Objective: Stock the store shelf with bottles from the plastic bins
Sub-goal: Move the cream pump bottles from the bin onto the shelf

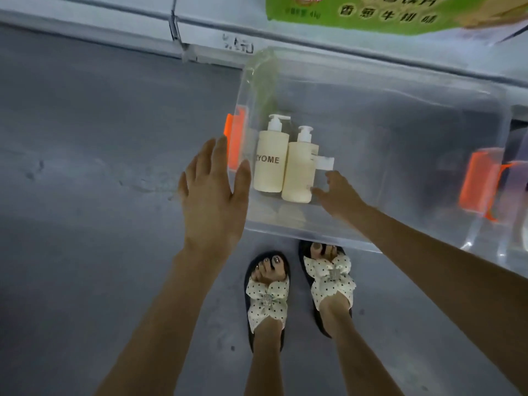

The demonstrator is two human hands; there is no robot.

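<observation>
A clear plastic bin with orange latches sits on the floor against the white store shelf. Two cream pump bottles lie side by side at its left end. Beside them lies a nearly see-through bottle with a white cap. My right hand reaches into the bin, thumb and fingers curled round this clear bottle's body. My left hand hovers with straight, spread fingers over the bin's left wall, next to the orange latch, holding nothing.
A green snack package sits on the shelf above the bin. A second clear bin stands at the right edge. My feet in dotted sandals stand on the grey floor just in front of the bin.
</observation>
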